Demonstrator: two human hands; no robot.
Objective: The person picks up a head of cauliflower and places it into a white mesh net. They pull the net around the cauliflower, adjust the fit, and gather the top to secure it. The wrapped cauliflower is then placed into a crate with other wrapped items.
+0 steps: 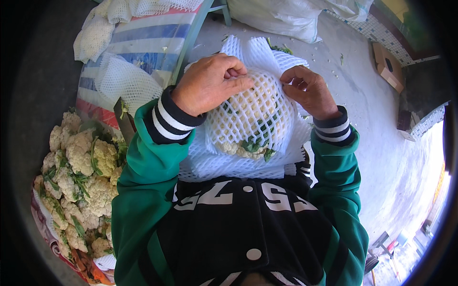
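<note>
In front of my torso, a cauliflower head [232, 147] with green leaves sits inside a white foam net sleeve [250, 111]. Its florets show through the stretched mesh and poke out at the end nearest me. My left hand [218, 82] pinches the mesh at the upper left with thumb and fingers. Across from it, my right hand [311, 91] has its fingertips closed on the upper right edge of the sleeve. More white foam nets [204, 164] lie spread beneath the cauliflower, between it and my jacket.
A heap of cauliflowers [82, 186] rises at my left. Beyond it, foam nets [121, 78] lie on a striped plastic sheet [146, 46] over a table. White sacks [279, 18] stand ahead on the concrete floor [357, 107], and a cardboard box [388, 68] is at the right.
</note>
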